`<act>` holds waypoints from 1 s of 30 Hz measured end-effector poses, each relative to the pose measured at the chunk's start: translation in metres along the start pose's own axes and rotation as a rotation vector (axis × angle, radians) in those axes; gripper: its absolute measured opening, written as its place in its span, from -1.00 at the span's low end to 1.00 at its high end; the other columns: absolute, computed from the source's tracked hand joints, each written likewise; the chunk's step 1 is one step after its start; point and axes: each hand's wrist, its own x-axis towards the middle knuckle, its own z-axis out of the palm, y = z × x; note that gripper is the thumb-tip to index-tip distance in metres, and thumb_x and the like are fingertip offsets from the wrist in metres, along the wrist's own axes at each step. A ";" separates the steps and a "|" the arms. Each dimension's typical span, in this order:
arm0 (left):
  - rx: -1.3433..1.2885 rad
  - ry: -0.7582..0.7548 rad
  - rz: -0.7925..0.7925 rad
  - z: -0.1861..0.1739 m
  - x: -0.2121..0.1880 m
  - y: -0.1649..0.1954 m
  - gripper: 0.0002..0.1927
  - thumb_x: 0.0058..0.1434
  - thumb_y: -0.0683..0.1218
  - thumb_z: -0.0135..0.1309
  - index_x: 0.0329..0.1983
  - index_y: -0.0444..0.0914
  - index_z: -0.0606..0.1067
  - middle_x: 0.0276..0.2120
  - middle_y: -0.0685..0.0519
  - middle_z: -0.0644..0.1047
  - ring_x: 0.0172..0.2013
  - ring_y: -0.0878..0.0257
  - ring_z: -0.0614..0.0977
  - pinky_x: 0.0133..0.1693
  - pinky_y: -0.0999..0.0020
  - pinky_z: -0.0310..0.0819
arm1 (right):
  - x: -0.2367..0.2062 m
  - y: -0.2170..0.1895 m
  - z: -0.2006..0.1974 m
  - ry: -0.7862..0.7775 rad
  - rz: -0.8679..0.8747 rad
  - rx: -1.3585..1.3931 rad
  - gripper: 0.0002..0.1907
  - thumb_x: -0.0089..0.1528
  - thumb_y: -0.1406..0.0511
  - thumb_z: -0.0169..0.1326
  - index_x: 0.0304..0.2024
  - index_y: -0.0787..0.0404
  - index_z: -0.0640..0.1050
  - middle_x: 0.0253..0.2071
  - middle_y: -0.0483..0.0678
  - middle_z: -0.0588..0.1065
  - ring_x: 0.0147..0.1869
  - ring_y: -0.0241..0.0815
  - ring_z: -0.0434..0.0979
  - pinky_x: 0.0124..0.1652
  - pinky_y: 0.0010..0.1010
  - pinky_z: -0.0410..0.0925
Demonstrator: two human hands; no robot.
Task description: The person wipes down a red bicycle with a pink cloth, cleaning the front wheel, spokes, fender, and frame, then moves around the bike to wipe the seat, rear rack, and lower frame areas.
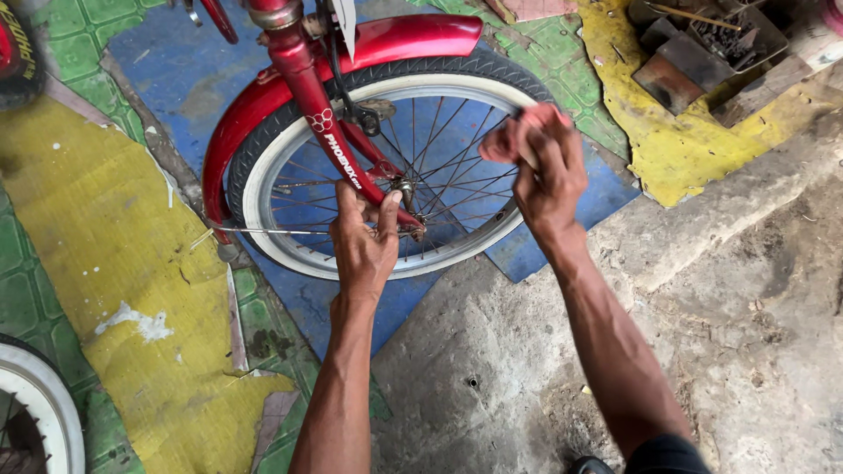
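Gripping red fork leg [338, 162] near hub: left hand [363, 241], fingers clenched round it. Right hand [549, 175] presses pink rag [518, 132] on white rim [457, 88], fingers clutching rag.

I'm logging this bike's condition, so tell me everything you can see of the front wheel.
The front wheel stands upright between red fork legs under a red mudguard. It has a black treaded tyre, a white rim and thin metal spokes running to a central hub. The left hand grips at the hub and fork end; the right hand presses a pinkish cloth against the rim.
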 end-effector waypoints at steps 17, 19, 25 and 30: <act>0.028 0.040 0.014 0.008 -0.002 -0.006 -0.66 0.36 -0.08 0.17 0.02 -0.32 0.31 -0.30 -0.02 0.63 -0.40 0.23 0.66 -0.34 0.26 0.52 | -0.201 -0.133 0.074 -0.169 1.390 1.285 -0.84 0.22 0.42 -0.09 -0.32 0.33 0.53 -0.32 -0.01 0.48 -0.25 -0.18 0.45 -0.23 -0.40 0.34; 0.046 0.027 -0.028 0.005 -0.002 -0.006 -0.65 0.35 -0.09 0.17 0.05 -0.31 0.32 -0.34 -0.04 0.62 -0.43 0.21 0.64 -0.36 0.25 0.51 | -0.198 -0.144 0.080 -0.025 1.505 1.682 -0.84 0.30 0.40 -0.06 -0.29 0.32 0.54 -0.31 -0.01 0.49 -0.27 -0.17 0.48 -0.24 -0.41 0.37; 0.078 0.004 -0.030 0.004 0.002 0.000 -0.64 0.35 -0.09 0.18 0.02 -0.31 0.29 -0.35 -0.03 0.64 -0.43 0.18 0.70 -0.35 0.22 0.53 | -0.172 -0.096 0.037 0.085 1.636 0.971 -0.67 0.38 0.20 -0.09 -0.05 0.31 0.56 -0.22 0.12 0.59 -0.32 -0.16 0.64 -0.44 -0.46 0.49; 0.129 0.018 -0.115 0.004 0.001 0.012 -0.63 0.34 -0.08 0.11 0.07 -0.32 0.27 -0.38 -0.06 0.64 -0.43 0.12 0.72 -0.35 0.17 0.53 | -0.145 -0.049 0.029 0.092 2.133 1.395 -0.66 0.43 0.26 -0.26 0.06 0.28 0.49 -0.23 0.16 0.56 -0.46 -0.27 0.50 -0.54 -0.63 0.32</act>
